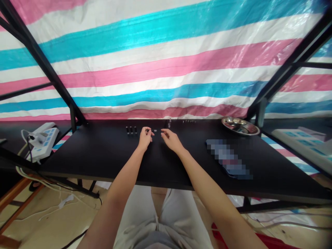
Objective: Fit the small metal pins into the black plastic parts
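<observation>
Both my arms reach out over a black table (103, 155). My left hand (145, 135) has its fingers pinched together near a tiny pale part (155, 130) that lies on the table between the hands; what the pinch holds is too small to make out. My right hand (169, 137) is curled with its fingertips drawn together just right of that part. Three small dark upright pieces (131, 130) stand in a row left of my left hand. A small clear piece (169, 122) and a row of tiny dark bits (188, 121) sit further back.
A round metal dish (240, 126) stands at the back right. A blurred flat object (229, 159) lies right of my right hand. Black frame posts (72, 117) rise at both back corners. A power strip (43, 138) and cables lie to the left. A striped tarp hangs behind.
</observation>
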`<state>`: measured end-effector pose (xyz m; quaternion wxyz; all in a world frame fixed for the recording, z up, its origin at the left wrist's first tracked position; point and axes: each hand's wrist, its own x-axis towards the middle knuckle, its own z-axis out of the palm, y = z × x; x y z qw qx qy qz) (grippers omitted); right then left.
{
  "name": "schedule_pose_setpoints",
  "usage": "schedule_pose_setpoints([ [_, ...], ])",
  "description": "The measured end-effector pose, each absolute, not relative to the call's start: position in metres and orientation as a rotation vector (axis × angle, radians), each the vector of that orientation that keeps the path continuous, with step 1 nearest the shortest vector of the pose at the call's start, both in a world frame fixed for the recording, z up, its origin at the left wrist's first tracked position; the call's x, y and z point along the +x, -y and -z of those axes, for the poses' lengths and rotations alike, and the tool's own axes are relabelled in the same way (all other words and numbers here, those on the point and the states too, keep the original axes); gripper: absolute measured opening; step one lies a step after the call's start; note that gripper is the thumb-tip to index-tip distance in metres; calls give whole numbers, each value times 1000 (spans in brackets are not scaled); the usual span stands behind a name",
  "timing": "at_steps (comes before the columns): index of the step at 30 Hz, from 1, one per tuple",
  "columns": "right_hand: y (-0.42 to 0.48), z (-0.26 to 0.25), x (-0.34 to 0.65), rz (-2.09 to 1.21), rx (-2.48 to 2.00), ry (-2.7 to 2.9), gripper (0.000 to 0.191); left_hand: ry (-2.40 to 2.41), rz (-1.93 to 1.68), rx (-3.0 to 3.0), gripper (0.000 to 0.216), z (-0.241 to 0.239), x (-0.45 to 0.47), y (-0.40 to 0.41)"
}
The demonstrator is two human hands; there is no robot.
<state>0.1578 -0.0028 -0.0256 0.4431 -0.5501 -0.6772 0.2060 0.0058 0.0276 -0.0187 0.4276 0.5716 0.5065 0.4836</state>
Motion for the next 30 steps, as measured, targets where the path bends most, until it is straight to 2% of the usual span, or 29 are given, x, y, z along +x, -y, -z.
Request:
schedule_pose_setpoints([
  [7, -1, 25, 153, -870, -1203, 1284, 41, -914, -1088, 1327, 16, 7, 21, -9],
  [15, 3, 16, 152, -1115, -1036, 981, 39, -802, -998, 1409, 19, 7, 24, -2],
  [23, 6, 12, 151, -1160, -1015, 953, 39, -901, -1052, 1518, 33, 15, 24, -6],
  [30, 7, 11, 151, -1164, -1015, 963, 39, -937, -1124, 1533, 32, 16, 24, -6],
])
